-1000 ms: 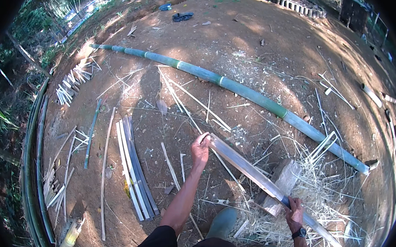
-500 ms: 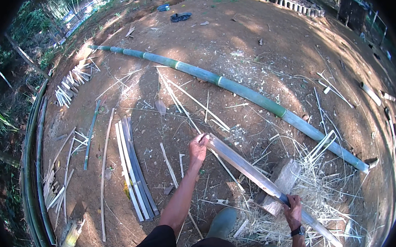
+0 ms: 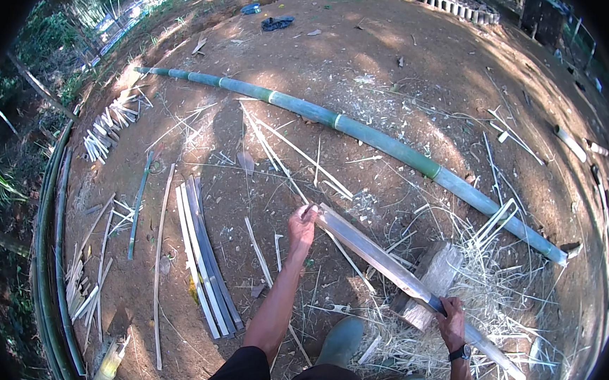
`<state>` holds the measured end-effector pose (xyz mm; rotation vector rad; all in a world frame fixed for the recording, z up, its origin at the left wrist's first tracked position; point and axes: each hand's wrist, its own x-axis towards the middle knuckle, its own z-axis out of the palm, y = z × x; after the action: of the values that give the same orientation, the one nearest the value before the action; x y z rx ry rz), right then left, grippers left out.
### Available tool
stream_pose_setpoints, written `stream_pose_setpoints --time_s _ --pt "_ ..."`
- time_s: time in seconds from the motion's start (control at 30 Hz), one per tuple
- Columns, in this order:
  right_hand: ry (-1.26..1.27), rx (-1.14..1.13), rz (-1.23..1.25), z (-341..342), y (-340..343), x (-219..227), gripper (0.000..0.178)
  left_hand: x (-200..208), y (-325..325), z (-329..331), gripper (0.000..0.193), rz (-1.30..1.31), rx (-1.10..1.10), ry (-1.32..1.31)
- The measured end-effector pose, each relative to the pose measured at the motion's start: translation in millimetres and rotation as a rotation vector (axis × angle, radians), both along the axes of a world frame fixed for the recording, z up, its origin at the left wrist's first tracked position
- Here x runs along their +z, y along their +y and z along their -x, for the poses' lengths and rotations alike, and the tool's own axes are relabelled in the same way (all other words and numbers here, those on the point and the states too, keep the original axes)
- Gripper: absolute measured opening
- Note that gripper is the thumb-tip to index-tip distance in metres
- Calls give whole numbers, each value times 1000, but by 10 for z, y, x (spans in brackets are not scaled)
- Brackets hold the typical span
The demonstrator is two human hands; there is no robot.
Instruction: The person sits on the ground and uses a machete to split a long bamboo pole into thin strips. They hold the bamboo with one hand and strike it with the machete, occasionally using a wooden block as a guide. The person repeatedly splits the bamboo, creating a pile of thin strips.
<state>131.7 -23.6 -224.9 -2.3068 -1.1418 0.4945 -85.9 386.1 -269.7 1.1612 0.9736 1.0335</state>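
Note:
A long split bamboo slat [image 3: 372, 252] runs slantwise in front of me, pale and shiny along its upper length. My left hand [image 3: 302, 225] is closed at its far upper end, with the fingertips against the edge. Lower down, my right hand [image 3: 452, 321] wraps round the slat, where a short stretch looks dark. The slat's near end [image 3: 507, 366] sticks out past my right wrist, which wears a dark watch [image 3: 461, 352]. Beneath the slat, just beyond my right hand, a squared wooden block [image 3: 434, 280] lies on the ground, partly covered by it.
A long green bamboo pole [image 3: 379, 142] crosses the ground beyond. Pale shavings [image 3: 495, 297] spread around the block. Several cut slats [image 3: 207, 260] lie at left, with short-stick piles [image 3: 111, 129] farther out. More poles [image 3: 52, 264] line the left edge. My boot [image 3: 342, 339] stands below.
The view has shifted very slightly. Both hands keep nearly the same place on the bamboo slat.

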Motion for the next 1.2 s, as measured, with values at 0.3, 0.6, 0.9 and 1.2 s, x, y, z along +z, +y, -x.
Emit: stream_pose_setpoints --time_s 0.3,0.6,0.9,1.2 --pt "-44 42 39 -34 -39 28 50 89 -26 4 21 -41 -10 195" --pt "-12 20 80 -87 -145 -11 50 37 19 39 22 -29 -26 228" --pt "-16 34 45 -107 -93 67 46 -10 3 137 27 -145 -156 16" --pt "-11 41 73 -124 -109 55 43 247 -67 224 30 -129 -222 250"
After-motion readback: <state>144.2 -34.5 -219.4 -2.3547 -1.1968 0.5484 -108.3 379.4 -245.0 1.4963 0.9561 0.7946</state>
